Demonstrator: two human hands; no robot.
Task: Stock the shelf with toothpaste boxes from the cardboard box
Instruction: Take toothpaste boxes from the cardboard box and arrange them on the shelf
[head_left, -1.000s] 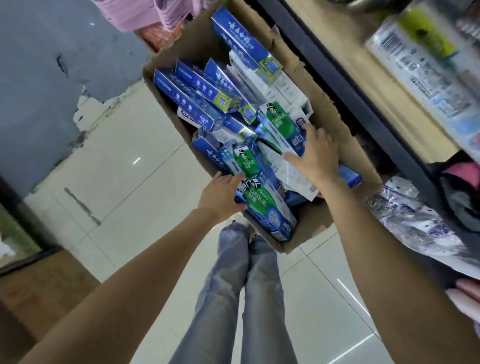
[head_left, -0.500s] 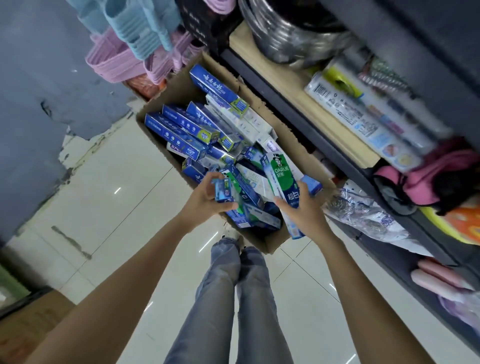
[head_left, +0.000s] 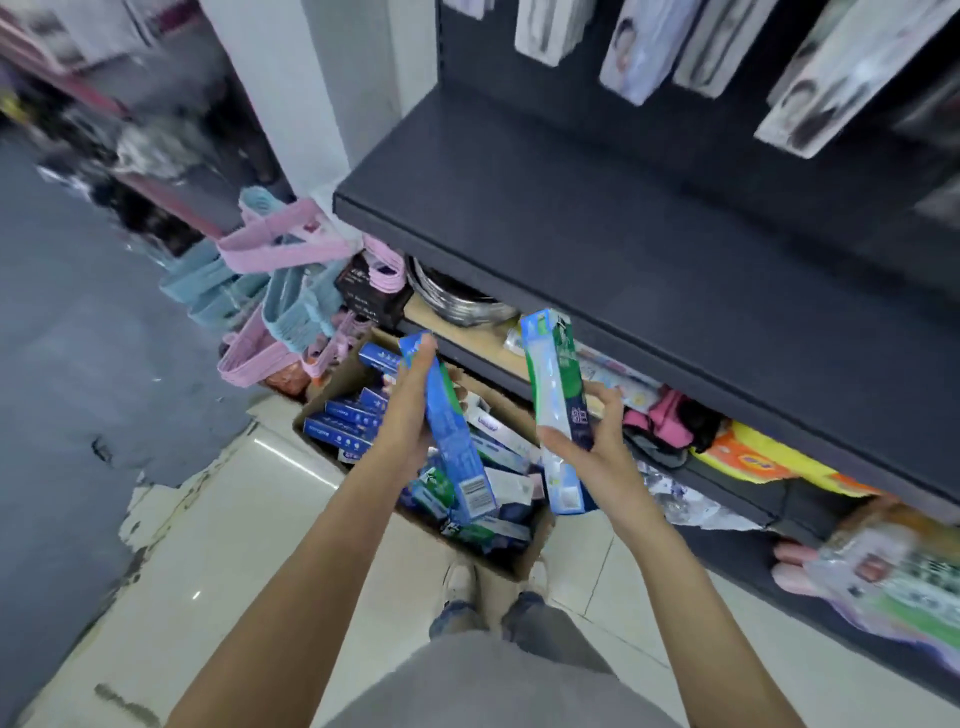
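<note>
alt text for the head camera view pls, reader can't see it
A person's left hand and right hand each hold a toothpaste box, one blue, one green, above an open cardboard box of toothpaste on the floor, beside a dark shelf.

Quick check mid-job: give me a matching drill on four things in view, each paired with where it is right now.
Things:
1. blue toothpaste box
2. green toothpaste box
3. cardboard box
4. pink hangers

Places:
A. on the floor in front of the person's feet, with toothpaste boxes in it
B. held in the right hand
C. hanging at the left end of the dark shelf
D. held in the left hand

Pairs: 1-D, 2-B, 3-A, 4-C
</note>
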